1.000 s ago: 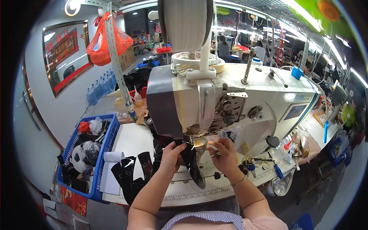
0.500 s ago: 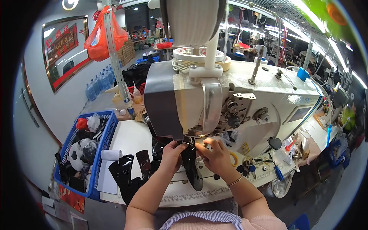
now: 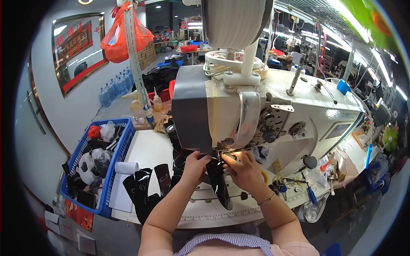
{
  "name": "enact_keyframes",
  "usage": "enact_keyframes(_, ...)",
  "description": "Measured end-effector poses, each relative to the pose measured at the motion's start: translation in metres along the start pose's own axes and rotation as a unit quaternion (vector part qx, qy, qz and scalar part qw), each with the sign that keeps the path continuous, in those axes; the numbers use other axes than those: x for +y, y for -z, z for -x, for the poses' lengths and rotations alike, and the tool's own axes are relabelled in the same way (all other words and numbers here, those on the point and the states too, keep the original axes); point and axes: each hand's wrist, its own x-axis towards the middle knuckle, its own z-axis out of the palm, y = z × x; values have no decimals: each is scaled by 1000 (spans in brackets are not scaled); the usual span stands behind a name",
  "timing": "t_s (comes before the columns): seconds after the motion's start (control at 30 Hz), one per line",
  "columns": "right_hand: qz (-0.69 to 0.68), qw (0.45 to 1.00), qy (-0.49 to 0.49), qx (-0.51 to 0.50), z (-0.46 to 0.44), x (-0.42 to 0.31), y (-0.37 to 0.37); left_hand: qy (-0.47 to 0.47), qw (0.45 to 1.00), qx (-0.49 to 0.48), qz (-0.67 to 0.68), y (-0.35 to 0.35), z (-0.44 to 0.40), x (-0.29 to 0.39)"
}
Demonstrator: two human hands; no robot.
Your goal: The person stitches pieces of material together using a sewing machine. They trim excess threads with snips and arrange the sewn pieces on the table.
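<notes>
Your left hand (image 3: 195,169) is pinched narrow, thumb against fingers, at the upper left edge of the glossy black piece (image 3: 219,187). Your right hand (image 3: 245,174) has its fingers bent and gathered near the piece's upper right edge; you cannot tell from here whether they grip it or only press on it. The piece lies between your two hands, its top end up under the head of the sewing machine (image 3: 190,104), close to the lit needle area, and its rounded lower end hanging down toward you, below your fingertips and over the front part of the white table (image 3: 205,219). To the left of your left forearm, well apart from the piece in work, more black pieces (image 3: 136,186) lie fanned out beside a white paper pad (image 3: 121,197), and the blue basket (image 3: 105,208) stands farther left, filled with mixed items
</notes>
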Motion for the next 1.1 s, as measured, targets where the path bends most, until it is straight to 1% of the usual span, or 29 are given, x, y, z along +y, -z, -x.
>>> enact_keyframes(0.17, -8, 1000, 6, 14, 3, -1, -1, -10, 1000, -6, -7, 3, -2, -3)
enact_keyframes(0.27, -10, 1000, 9, 24, 5, -2, -5, 13, 998, -4, -54, 5, -3, 4)
enact_keyframes(0.37, 34, 999, 2, 21, 10, -6, -9, -4, 998, -31, -50, 2, -6, 10)
enact_keyframes(0.43, -12, 999, -33, 11, 22, -25, -10, -39, 996, -55, -65, 14, -16, 2)
enact_keyframes(0.5, -52, 997, -56, 14, 33, -49, -13, -47, 994, -70, -64, 18, -22, -1)
enact_keyframes(0.57, -90, 993, -72, 29, 42, -69, -17, -22, 996, -76, -49, 13, -18, 6)
enact_keyframes(0.67, 12, 999, -42, 2, 49, -52, -9, -45, 990, -57, -123, 7, -13, 18)
enact_keyframes(0.7, 34, 999, -15, 21, 51, -38, -8, -108, 964, -55, -237, 3, -11, 25)
enact_keyframes(0.73, 71, 997, 16, 13, 49, -22, 4, -169, 921, -52, -346, -1, -7, 33)
enact_keyframes(0.77, 107, 993, 47, 4, 43, -6, 16, -228, 863, -48, -449, -2, -5, 38)
enact_keyframes(0.83, 131, 987, 47, 80, 26, 24, 24, -233, 825, -70, -511, 6, -3, 42)
enact_keyframes(0.87, 130, 987, 57, 81, 13, 35, 27, -234, 803, -81, -542, 7, -1, 44)
enact_keyframes(0.9, 129, 986, 66, 81, 4, 45, 29, -78, 875, -120, -462, -4, 9, 56)
enact_keyframes(0.93, 125, 992, 33, 9, 1, 58, 24, -32, 892, -121, -434, -6, 11, 58)
enact_keyframes(1.0, 114, 984, -32, -134, 2, 88, 4, 60, 917, -121, -375, -2, 12, 63)
enact_keyframes(1.03, 101, 992, -23, -77, 5, 94, -4, 110, 874, -132, -454, 0, 11, 67)
enact_keyframes(1.1, 75, 997, -3, 21, 10, 93, -15, 20, 887, -104, -449, 2, 15, 44)
